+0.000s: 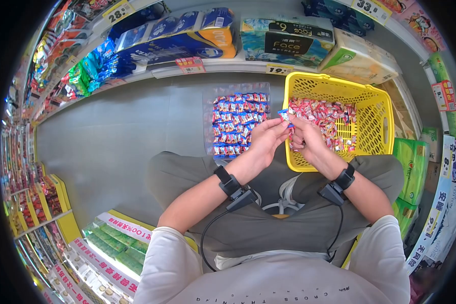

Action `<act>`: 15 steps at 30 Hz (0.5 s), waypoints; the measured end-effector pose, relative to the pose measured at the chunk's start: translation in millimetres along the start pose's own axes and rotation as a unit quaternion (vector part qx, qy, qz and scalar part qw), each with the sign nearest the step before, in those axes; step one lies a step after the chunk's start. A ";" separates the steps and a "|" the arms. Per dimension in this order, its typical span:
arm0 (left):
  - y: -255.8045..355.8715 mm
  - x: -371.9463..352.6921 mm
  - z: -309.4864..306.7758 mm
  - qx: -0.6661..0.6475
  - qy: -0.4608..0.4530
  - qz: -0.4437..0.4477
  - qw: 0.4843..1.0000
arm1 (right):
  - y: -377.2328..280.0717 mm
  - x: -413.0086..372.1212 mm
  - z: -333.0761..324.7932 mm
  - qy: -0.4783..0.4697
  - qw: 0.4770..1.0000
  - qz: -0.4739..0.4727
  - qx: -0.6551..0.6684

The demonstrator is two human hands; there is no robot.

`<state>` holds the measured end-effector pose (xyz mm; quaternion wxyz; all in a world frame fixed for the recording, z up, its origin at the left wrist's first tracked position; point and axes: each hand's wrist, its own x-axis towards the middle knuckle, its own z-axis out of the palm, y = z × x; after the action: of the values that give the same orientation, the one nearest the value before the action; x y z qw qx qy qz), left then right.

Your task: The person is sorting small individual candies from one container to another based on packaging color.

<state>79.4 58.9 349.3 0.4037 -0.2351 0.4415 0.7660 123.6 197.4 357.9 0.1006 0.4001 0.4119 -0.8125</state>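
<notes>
A small candy in a blue, white and red wrapper [283,115] is pinched between the fingertips of both my hands, at the left rim of a yellow plastic basket [389,104]. My left hand [266,138] comes in from the left, its thumb and fingers closed on the candy. My right hand [307,136] reaches over the basket's near left side, fingers curled and thumb against the wrapper. Inside the basket lies a loose heap of red and white wrapped candies [321,112]. Left of it, blue and red wrapped candies [238,119] lie in several neat rows in a clear tray [207,111].
Packs of blue-and-orange tissue [180,38] and a teal tissue pack [286,43] line the shelf beyond the floor [116,121]. Green packs [412,164] stand close on the right. Candy shelves [40,197] rise at the left. A cable [206,230] hangs from my left wrist device.
</notes>
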 end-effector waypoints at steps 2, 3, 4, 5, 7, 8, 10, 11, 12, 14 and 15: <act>-3.4 -0.8 1.6 -0.003 0.002 -0.002 1.000 | 4.9 0.1 -0.6 0.002 1.000 0.014 0.023; -6.7 0.5 1.3 -0.002 0.012 0.018 1.000 | 6.6 -0.3 -0.7 -0.012 0.999 0.022 0.030; -9.2 1.8 0.0 -0.002 0.023 0.037 0.999 | 7.9 -0.6 -0.7 -0.025 0.999 0.030 0.036; -10.7 3.1 -2.4 -0.002 0.023 0.037 0.999 | 8.7 -0.7 -0.4 -0.025 0.999 0.030 0.036; -13.9 9.3 -7.2 0.003 0.066 0.077 0.995 | 8.6 0.0 -0.1 0.000 0.998 0.044 0.046; -13.9 13.3 -11.2 0.001 0.082 0.085 0.993 | 9.7 1.2 -2.1 0.002 0.998 0.045 0.046; -6.5 21.0 -20.4 -0.005 0.106 0.123 0.987 | 8.2 5.8 -3.8 0.009 0.996 0.058 0.071; -2.5 24.9 -24.6 -0.016 0.141 0.131 0.981 | 6.9 5.4 -3.4 0.010 0.996 0.058 0.071; 1.5 31.1 -30.7 -0.032 0.167 0.129 0.977 | 3.5 2.3 1.5 0.011 0.994 0.065 0.090; 5.3 41.5 -44.0 -0.046 0.193 0.126 0.972 | 3.1 2.4 2.4 0.003 0.993 0.068 0.097; 6.6 45.1 -50.1 -0.011 0.213 0.120 0.970 | 2.9 1.7 3.2 0.003 0.993 0.068 0.099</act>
<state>48.7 32.2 295.2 0.2026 -0.3427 0.5336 0.7462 122.1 193.4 356.0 0.1145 0.4378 0.3010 -0.8394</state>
